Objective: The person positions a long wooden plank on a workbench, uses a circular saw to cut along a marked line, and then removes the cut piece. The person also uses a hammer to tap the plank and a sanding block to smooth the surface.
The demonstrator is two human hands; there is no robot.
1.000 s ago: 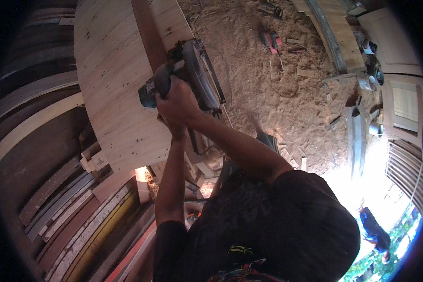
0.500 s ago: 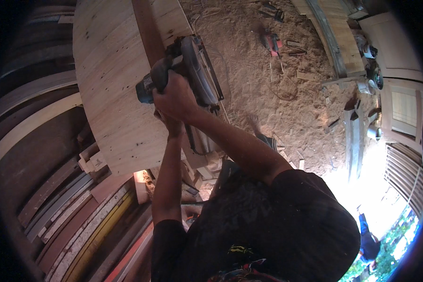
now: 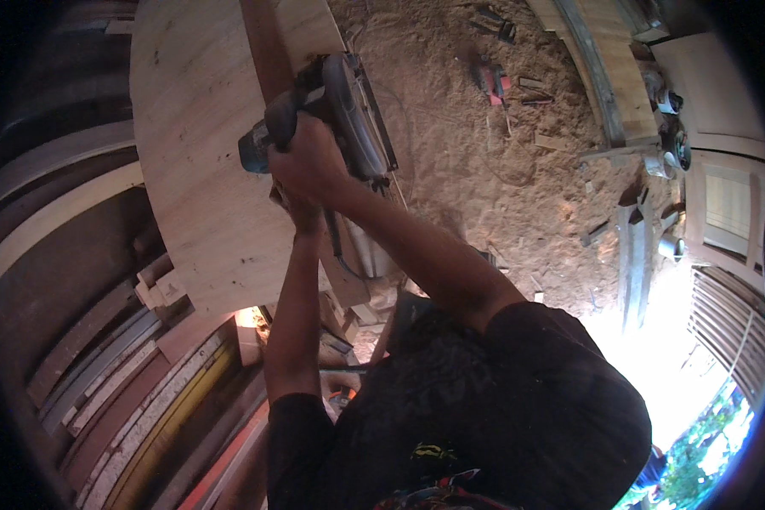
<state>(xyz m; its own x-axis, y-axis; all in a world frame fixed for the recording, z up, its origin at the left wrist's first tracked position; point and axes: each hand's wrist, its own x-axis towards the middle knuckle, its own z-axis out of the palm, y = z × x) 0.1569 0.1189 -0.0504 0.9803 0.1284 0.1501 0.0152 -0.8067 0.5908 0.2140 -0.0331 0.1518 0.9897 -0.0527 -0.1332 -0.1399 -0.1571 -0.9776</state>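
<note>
A circular saw (image 3: 348,119) with a dark handle, a rounded metal guard and a bluish motor end rests at the right edge of a pale plywood sheet (image 3: 195,153). My right hand (image 3: 308,161) is wrapped round its rear handle. Close behind and partly beneath it is my left hand (image 3: 297,211); its fingers are mostly hidden, so what it touches does not show. Ahead of the saw, a long reddish-brown wooden strip (image 3: 268,51) lies along the sheet. From the saw's rear a dark cord (image 3: 338,238) hangs toward me.
Stacked boards (image 3: 144,408) fill the left side. Sawdust (image 3: 450,127) covers the ground at right, with wood scraps and a red tool (image 3: 495,83) on it. Farther right stand a grey post (image 3: 633,263) and wooden door panels (image 3: 727,204). Bright light enters at lower right.
The saw and both my hands have moved slightly forward along the sheet. The view has shifted a little, and a person at the lower right is now mostly out of sight.
</note>
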